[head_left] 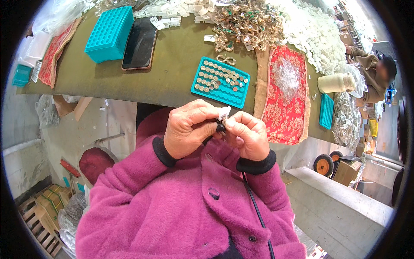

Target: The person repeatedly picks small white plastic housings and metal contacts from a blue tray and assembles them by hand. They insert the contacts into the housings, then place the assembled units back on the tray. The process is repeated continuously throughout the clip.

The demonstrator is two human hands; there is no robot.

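Close to my chest, at the table's near edge, my two hands meet fingertip to fingertip. My left hand (188, 128) is closed in a pinch on a small white plastic piece (224, 112), which sticks up between the fingers. Something black covers the tip of the left thumb. My right hand (248, 133) is closed too, its thumb and fingers pressed together at the same spot; what they hold is hidden. Just beyond the hands lies a teal tray (236, 100) with rows of small round metal pieces (208, 75) in its upper and left part.
Red patterned cloth (282, 116) with white bits lies right of the tray. Behind are heaps of brass-coloured parts (248, 23) and white pieces (310, 39). A phone (140, 43) leans by stacked teal trays (110, 34). Another person (373, 75) sits at far right.
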